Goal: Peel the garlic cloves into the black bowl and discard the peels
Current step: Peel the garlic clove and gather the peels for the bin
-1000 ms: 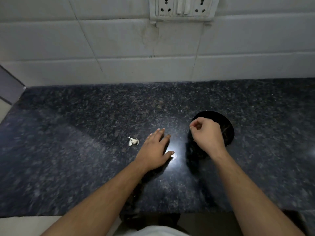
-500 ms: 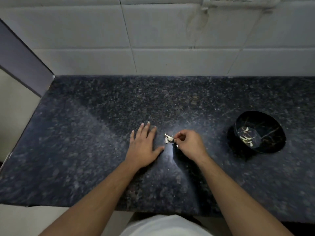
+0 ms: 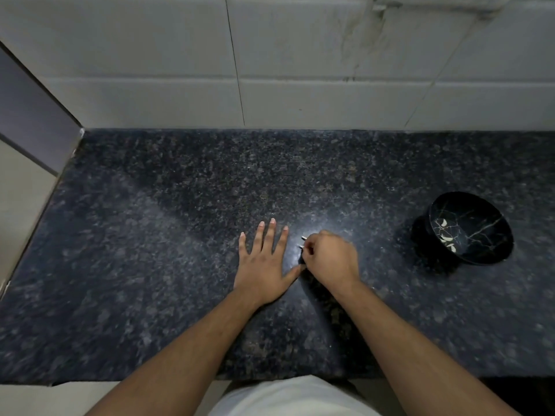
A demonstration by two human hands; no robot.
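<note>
step: picking up peels | right hand (image 3: 329, 258) pinches peels (image 3: 301, 242) on counter (image 3: 150, 265) | left hand (image 3: 264, 262) flat, holding nothing | bowl (image 3: 477, 256) with cloves (image 3: 447, 238) far right | next: lift peels, throw away

The counter (image 3: 150, 235) is dark blue-grey granite, pale-speckled. The black bowl (image 3: 480, 250) bears thin gold veins, holding white cloves (image 3: 447, 238). The wall tiles (image 3: 300, 55) are off-white.

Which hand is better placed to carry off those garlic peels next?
Right. The right hand already pinches the garlic peels on the counter, while the left hand lies flat and open beside them, holding nothing.
</note>
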